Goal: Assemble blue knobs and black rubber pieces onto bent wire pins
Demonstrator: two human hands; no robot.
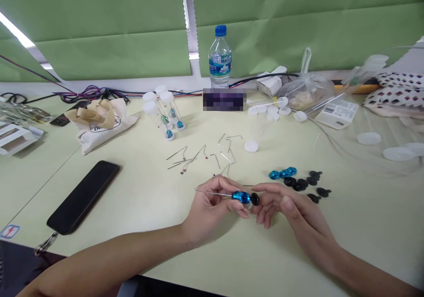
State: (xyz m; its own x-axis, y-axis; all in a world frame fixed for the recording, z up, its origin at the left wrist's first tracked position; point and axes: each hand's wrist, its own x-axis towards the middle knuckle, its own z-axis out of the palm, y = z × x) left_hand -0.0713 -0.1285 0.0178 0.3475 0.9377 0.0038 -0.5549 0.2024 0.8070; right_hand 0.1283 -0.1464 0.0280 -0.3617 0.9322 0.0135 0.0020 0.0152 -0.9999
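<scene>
My left hand (215, 208) grips a blue metallic cylindrical piece (241, 196) between thumb and fingers. A thin bent metal rod (215, 193) sticks out of its left end, and a round black cap (255, 199) sits on its right end. Beside that cap, my right hand (294, 208) is half curled with its fingers apart and nothing visible in it. Past the right hand lie several blue metallic parts (282, 173) and several black caps with stems (300, 184). Beyond the left hand are scattered bent wires (185, 161) and small L-shaped hex keys (228, 149).
Clear tubes (167, 116) with white caps stand at the back, blue parts inside. A water bottle (220, 60) is by the green partition. At left lie a black phone (83, 197) and a cloth pouch (104, 124); at right, a plastic bag (303, 91) and clear tubing.
</scene>
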